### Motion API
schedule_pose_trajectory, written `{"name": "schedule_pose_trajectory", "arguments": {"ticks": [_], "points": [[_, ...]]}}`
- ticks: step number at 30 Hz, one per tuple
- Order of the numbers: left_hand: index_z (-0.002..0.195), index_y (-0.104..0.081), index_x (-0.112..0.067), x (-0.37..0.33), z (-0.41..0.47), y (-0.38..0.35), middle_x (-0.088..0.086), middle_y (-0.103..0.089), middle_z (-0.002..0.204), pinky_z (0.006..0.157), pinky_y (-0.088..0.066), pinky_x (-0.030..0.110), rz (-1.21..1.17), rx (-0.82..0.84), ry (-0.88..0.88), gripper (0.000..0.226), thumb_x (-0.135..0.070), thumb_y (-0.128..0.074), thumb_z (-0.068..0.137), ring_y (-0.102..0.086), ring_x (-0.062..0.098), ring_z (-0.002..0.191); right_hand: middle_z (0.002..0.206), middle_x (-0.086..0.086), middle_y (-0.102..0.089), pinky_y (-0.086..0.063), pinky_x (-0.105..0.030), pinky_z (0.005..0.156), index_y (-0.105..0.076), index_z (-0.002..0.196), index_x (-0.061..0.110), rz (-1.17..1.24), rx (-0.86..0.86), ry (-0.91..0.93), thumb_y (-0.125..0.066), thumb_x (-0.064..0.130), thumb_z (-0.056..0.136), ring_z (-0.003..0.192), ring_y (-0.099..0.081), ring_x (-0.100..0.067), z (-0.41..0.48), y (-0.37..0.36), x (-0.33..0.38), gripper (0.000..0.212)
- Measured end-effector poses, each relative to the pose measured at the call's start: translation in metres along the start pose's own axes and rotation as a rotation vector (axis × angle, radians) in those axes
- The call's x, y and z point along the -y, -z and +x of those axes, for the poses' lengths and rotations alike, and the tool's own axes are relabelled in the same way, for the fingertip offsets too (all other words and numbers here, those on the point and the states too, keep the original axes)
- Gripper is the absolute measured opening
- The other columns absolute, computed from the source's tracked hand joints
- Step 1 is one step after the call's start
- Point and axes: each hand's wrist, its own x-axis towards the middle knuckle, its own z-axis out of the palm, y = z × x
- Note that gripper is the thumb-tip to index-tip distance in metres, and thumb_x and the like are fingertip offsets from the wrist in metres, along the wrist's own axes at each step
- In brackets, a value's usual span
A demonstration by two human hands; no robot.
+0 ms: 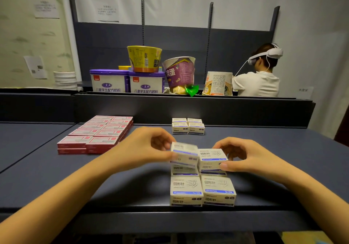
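Several small white paper-clip boxes with blue stripes sit stacked near the front of the dark blue shelf (132, 192). My left hand (149, 147) grips one blurred white box (184, 154) lifted slightly over the stack's back left. My right hand (239, 157) pinches the neighbouring white box (212, 159) at the stack's back right, thumb on its front face. Two front boxes (202, 191) stand side by side below them, untouched.
Flat red and white boxes (98, 134) lie stacked in rows at the left. Another small group of white boxes (188, 127) stands by the back wall. Behind it are milk powder tins (128, 82) and noodle cups (144, 59). A person with a headset (260, 74) is at the right.
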Motion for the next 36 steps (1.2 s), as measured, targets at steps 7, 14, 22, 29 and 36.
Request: {"name": "schedule_pose_trajectory", "arguments": {"ticks": [7,14,22,29,36], "points": [[0.103,-0.066,-0.018,0.008,0.055,0.01,-0.004,-0.071,0.093,0.071,-0.054,0.016,0.153,-0.13,0.001,0.031,-0.03,-0.074,0.076,-0.067,0.009,0.082,0.099,0.013,-0.07,-0.054,-0.026,0.086,-0.06,0.102,0.029,0.04,-0.006,-0.013,-0.068,0.038,0.066,0.095,-0.065,-0.012,-0.001,-0.002,0.002,0.038],[0.109,-0.065,-0.007,0.058,0.105,-0.01,0.009,-0.07,0.102,0.076,-0.05,0.023,0.278,-0.079,0.091,0.04,-0.029,-0.073,0.077,-0.065,0.017,0.089,0.098,0.005,-0.072,-0.054,-0.019,0.075,-0.063,0.102,0.021,0.2,-0.097,0.014,-0.078,0.02,0.067,0.093,-0.068,-0.01,-0.001,0.004,0.001,0.038],[0.106,-0.069,-0.007,0.082,0.105,-0.028,0.01,-0.072,0.102,0.087,-0.054,0.037,0.182,-0.143,0.036,0.031,-0.027,-0.068,0.083,-0.067,0.021,0.091,0.097,0.01,-0.07,-0.052,-0.01,0.07,-0.064,0.103,0.024,0.136,-0.306,-0.027,-0.069,0.016,0.079,0.086,-0.068,0.0,0.047,0.023,-0.015,0.026],[0.109,-0.07,-0.009,0.082,0.102,-0.028,0.006,-0.072,0.106,0.087,-0.055,0.03,0.145,-0.152,0.01,0.029,-0.023,-0.067,0.084,-0.068,0.014,0.091,0.105,-0.001,-0.069,-0.051,-0.028,0.091,-0.063,0.112,0.018,-0.105,-0.254,-0.127,-0.073,0.023,0.076,0.095,-0.066,-0.014,0.091,0.017,-0.047,0.037],[0.112,-0.068,-0.01,0.082,0.102,-0.029,0.005,-0.071,0.11,0.087,-0.054,0.025,0.132,-0.159,-0.005,0.03,-0.022,-0.065,0.085,-0.067,0.012,0.092,0.109,-0.002,-0.063,-0.047,-0.022,0.08,-0.056,0.114,0.014,-0.223,-0.207,-0.186,-0.069,0.03,0.08,0.096,-0.06,-0.015,0.103,0.002,-0.057,0.039]]}}
